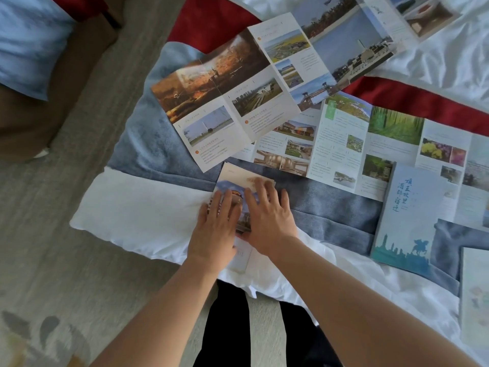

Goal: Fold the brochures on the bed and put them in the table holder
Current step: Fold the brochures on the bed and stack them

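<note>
White bedding [137, 207] bears a folded brochure [239, 181], left hand [215, 229] and right hand [267, 218] pressing it flat-fingered, unfolded brochures [232, 96] at twelve o'clock

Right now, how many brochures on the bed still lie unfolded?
3: one with a battle painting at centre, one with green forest photos right of it, one at the top right edge. Others may lie outside the frame.

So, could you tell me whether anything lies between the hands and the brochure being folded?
Nothing visible does. The left hand and right hand both press flat on the folded brochure at the bed's edge. The table holder is out of view, so that path cannot be judged.
</note>
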{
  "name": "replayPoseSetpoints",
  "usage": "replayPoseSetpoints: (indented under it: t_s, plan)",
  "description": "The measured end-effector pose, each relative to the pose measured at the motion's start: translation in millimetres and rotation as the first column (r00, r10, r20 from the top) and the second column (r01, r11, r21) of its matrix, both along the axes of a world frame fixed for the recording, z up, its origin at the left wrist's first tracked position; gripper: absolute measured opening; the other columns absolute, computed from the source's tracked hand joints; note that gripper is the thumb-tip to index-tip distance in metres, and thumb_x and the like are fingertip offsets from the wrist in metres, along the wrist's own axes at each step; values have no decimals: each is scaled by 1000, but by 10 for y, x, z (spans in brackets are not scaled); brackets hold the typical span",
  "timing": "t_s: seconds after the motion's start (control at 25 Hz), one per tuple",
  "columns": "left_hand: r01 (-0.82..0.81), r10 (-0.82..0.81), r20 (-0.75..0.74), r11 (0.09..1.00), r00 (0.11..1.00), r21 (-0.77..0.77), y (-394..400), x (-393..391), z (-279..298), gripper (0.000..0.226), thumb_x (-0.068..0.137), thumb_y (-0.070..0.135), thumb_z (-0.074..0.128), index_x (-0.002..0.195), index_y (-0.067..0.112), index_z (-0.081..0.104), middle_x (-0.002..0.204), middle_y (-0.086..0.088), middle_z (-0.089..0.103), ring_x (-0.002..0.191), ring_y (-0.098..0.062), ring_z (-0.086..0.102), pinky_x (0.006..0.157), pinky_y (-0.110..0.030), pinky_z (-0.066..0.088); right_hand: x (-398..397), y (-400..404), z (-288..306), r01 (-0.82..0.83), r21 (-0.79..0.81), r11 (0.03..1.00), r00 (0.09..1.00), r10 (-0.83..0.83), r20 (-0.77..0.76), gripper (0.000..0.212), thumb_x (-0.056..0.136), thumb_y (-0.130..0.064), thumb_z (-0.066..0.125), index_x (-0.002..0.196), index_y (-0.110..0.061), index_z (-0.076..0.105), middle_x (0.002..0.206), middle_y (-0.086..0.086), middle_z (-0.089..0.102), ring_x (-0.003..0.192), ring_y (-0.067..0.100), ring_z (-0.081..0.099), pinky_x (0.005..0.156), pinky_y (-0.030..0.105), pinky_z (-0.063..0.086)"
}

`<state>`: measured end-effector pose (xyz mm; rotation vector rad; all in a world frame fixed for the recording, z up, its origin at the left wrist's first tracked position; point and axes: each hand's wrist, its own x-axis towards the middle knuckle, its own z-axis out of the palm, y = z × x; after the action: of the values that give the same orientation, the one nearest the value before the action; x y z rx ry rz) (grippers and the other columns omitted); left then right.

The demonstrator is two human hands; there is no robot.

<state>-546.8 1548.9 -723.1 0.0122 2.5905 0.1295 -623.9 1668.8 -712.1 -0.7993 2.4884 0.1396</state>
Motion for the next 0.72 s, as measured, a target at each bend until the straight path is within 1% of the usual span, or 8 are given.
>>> replayPoseSetpoints:
  t_s: [0.08,0.16,0.28,0.36,0.44,0.52,0.64,0.72]
  plan:
    - [10,-9,14,1000,1000,-22,8,-62,70,105,78,56,71,153,14,10,162,-16,6,151,-37,6,121,-53,12,-36,-26,56,-16,34,999,1000,16,4,94,79,-62,66,148,-19,20,157,15,15,144,39,15,116,56,16]
    - [4,-4,4,999,1000,-39,17,-167,194,93,78,61,64,149,15,24,156,-13,26,146,-33,23,120,-51,12,-81,26,178,-33,2,999,999,33,31,89,76,-63,67,143,-17,31,150,15,26,137,37,28,114,52,20]
    - [-35,30,-83,998,996,-53,123,-404,392,60,85,57,54,131,18,50,133,-6,51,126,-25,44,111,-43,25,-184,289,393,4,-174,985,1000,-2,8,55,82,-48,64,126,-16,50,126,6,46,114,28,48,99,39,35]
    - [-40,37,-131,999,991,-25,331,-608,533,40,87,50,56,115,21,57,115,-2,55,111,-23,49,98,-39,35,-316,605,510,96,-239,966,994,-106,-29,40,85,-39,61,119,-17,57,118,4,52,106,26,51,92,38,40]
    - [-47,54,-130,997,990,58,626,-802,638,29,87,45,58,106,23,57,107,1,55,104,-22,52,90,-36,39,-458,976,573,184,-226,957,978,-200,-54,41,87,-38,61,122,-18,56,120,4,53,107,27,51,91,38,42]
    - [-45,62,-119,989,991,139,994,-987,689,25,88,41,59,105,23,55,107,0,54,105,-22,53,88,-36,37,-586,1404,589,276,-192,942,954,-293,-65,48,88,-38,60,131,-18,51,129,5,51,115,27,50,95,38,40]
    - [-36,65,-107,968,992,250,1625,-1216,701,32,88,36,60,115,19,55,119,-1,55,114,-24,51,93,-36,39,-744,2100,586,457,-164,874,881,-470,-52,59,90,-39,58,141,-18,41,138,6,45,124,28,44,99,40,36]
    - [-60,86,-70,949,994,310,2006,-1330,687,37,89,36,60,121,18,53,121,-1,56,115,-24,52,94,-35,41,-814,2510,583,563,-143,814,818,-574,-41,64,89,-41,59,145,-18,36,143,5,41,127,28,42,102,42,37]
